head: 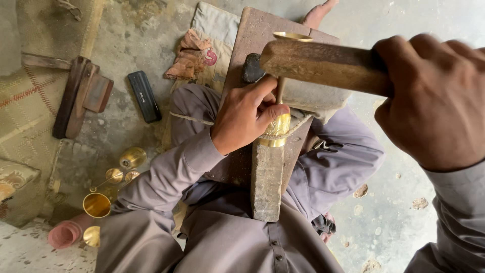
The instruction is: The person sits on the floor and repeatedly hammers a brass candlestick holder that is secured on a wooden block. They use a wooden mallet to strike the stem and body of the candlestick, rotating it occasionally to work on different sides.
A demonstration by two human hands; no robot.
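Right hand [434,101] grips wooden mallet [323,63]; left-hand fingers [262,103] clamp brass piece [279,126] above concrete floor [389,212].

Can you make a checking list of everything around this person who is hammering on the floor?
Surface: bare, dusty concrete floor; a wooden board lies across the lap.
Job's things: brass piece tied with string to a metal bar; chisel stands on it; wooden mallet raised above.
Clutter: brass cups, black case, rag, wooden block, pink cup.
Hands: left hand grips the chisel and steadies the brass piece; right hand grips the mallet handle.
Cables: nothing seen.
Surroundings: woven mat and cushion at the left edge.
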